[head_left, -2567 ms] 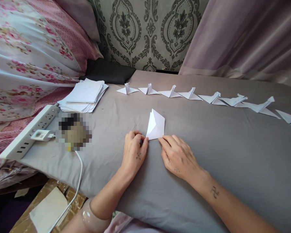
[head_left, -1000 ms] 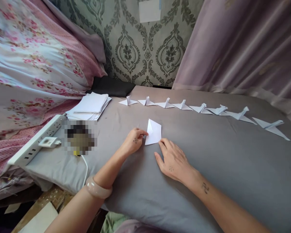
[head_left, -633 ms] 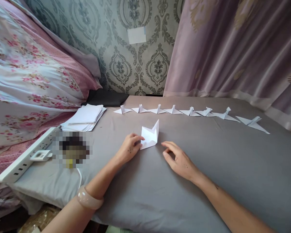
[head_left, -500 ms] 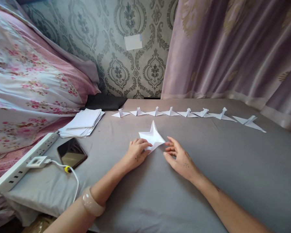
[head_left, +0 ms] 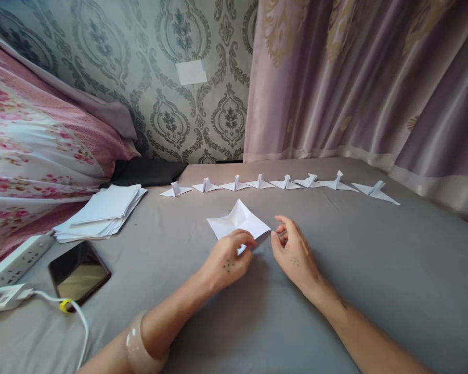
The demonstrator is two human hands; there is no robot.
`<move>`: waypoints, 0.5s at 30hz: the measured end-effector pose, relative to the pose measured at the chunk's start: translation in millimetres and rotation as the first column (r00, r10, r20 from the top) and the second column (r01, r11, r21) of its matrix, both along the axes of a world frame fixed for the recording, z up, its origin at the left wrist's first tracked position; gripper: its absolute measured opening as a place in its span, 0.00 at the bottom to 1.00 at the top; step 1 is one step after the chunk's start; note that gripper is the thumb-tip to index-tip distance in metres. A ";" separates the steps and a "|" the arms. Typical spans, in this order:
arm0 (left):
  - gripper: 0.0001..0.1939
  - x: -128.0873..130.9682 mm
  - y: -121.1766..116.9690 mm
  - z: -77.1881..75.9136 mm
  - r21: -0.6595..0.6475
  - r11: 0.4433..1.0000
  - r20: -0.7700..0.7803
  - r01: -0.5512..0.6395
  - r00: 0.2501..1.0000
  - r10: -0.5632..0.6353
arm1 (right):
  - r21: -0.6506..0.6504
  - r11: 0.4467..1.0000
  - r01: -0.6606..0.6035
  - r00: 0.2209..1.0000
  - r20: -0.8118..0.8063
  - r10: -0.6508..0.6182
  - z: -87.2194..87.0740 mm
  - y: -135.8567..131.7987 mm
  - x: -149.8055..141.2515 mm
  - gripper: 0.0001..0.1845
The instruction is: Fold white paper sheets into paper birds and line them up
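Note:
A creased white sheet of paper lies partly spread in front of me, its far corner pointing up and folds running through its middle. My left hand covers the sheet's near corner, with bent fingers and thumb closed about it; a bit of white shows between them. Just off the sheet's right corner is my right hand, its fingers loosely curled, a gap left between thumb and forefinger, nothing visible inside.
Several folded white paper birds stand in a row along the back. To the left are a stack of white paper, a phone, a white power strip and a charger cable. A floral curtain hangs beside them.
The sheet has spread wider and flatter. My left hand has shifted toward its near corner and its fingers have curled. My right hand's fingers have drawn in. The camera has turned right.

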State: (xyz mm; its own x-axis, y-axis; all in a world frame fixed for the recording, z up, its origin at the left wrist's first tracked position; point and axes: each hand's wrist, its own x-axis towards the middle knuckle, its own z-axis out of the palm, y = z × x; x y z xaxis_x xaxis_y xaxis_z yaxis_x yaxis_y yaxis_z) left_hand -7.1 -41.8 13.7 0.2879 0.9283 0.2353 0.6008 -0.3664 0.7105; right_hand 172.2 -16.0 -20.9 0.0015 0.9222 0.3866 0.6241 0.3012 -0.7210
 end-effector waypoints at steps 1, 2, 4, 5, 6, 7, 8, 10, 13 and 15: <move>0.14 -7.2 3.7 1.3 0.023 0.997 -0.022 -0.080 0.997 0.080 | 0.032 0.999 -0.027 0.997 0.071 0.024 3.1 -5.5 -1.4 0.16; 0.15 -15.6 7.9 1.5 0.056 0.989 -0.057 -0.138 0.988 0.141 | 0.039 0.995 -0.093 0.988 0.125 0.088 6.0 -11.6 -3.6 0.13; 0.18 -33.3 16.6 -1.5 0.132 0.976 -0.168 -0.172 0.967 0.193 | 0.000 0.957 -0.290 0.934 0.221 0.283 10.6 -23.5 -9.8 0.13; 0.20 -41.5 20.2 -4.4 0.151 0.977 -0.221 -0.150 0.958 0.182 | -0.021 0.933 -0.359 0.896 0.274 0.350 11.8 -28.4 -13.3 0.14; 0.21 -48.7 23.0 -8.0 0.180 0.975 -0.256 -0.130 0.951 0.174 | -0.032 0.914 -0.405 0.859 0.329 0.392 12.1 -32.1 -16.6 0.15; 0.23 -54.6 24.7 -11.7 0.195 0.976 -0.286 -0.098 0.946 0.152 | -0.038 0.896 -0.441 0.824 0.379 0.422 11.7 -34.5 -19.5 0.17; 0.25 -59.0 25.4 -15.3 0.201 0.978 -0.311 -0.060 0.943 0.122 | -0.036 0.885 -0.465 0.798 0.416 0.436 10.6 -35.4 -21.8 0.18; 0.28 -63.9 24.2 -21.1 0.199 0.980 -0.355 0.024 0.933 0.050 | -0.030 0.870 -0.491 0.773 0.446 0.452 7.3 -33.4 -23.6 0.22; 0.30 -64.2 19.5 -25.1 0.189 0.971 -0.404 0.148 0.913 -0.061 | -0.019 0.871 -0.491 0.788 0.416 0.453 2.9 -24.7 -19.6 0.26; 0.27 -62.2 17.1 -25.8 0.179 0.963 -0.418 0.202 0.901 -0.111 | -0.012 0.870 -0.494 0.800 0.386 0.459 1.4 -18.4 -14.7 0.27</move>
State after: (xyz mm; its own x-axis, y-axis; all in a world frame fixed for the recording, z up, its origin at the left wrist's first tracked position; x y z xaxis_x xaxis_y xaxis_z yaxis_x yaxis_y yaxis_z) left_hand -69.3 -24.7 -12.1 0.5370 0.8042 0.2549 0.7397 -0.5941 0.3161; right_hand 157.4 -34.3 -19.5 -0.5859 0.7326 0.3464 0.5964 0.6793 -0.4277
